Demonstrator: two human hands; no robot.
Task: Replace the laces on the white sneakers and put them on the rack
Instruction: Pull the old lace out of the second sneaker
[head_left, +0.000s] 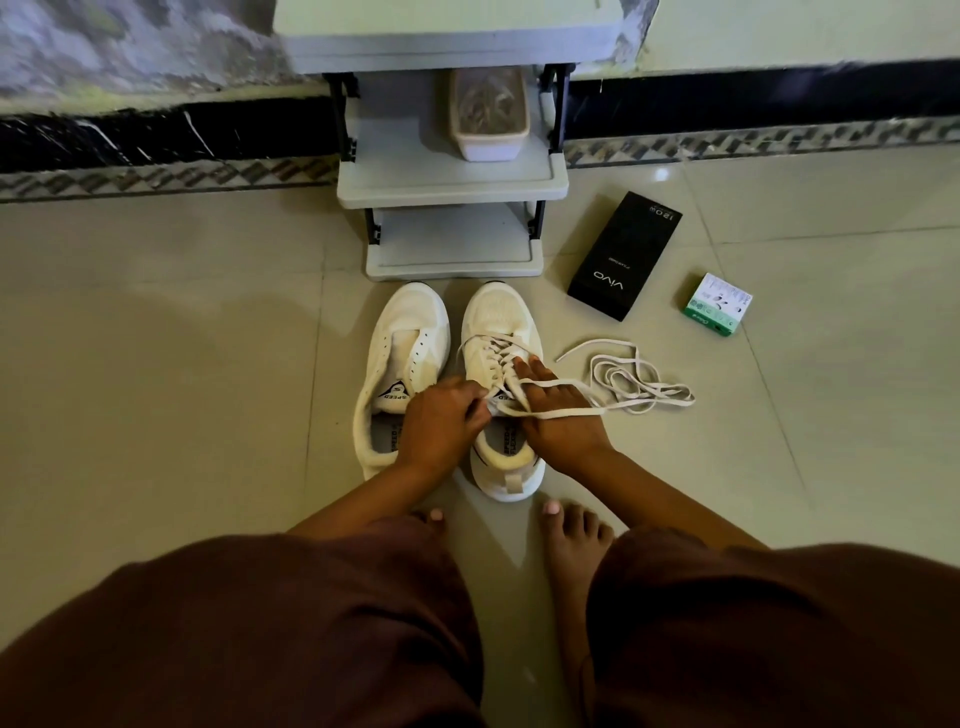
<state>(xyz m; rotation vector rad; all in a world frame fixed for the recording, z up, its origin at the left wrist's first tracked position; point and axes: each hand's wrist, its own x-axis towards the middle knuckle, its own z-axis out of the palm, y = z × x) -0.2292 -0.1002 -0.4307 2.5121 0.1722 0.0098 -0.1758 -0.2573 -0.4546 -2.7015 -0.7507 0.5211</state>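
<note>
Lacing the right sneaker (501, 384): my left hand (441, 421) pinches the lace (561, 410), right hand (558, 415) flat on it; next, thread the top eyelet.

white sneakers (402, 364), cream lace (623, 384), grey rack (452, 176), black box (623, 254).

A home: tiled floor (156, 322), shoe rack (452, 182) against the wall.
</note>
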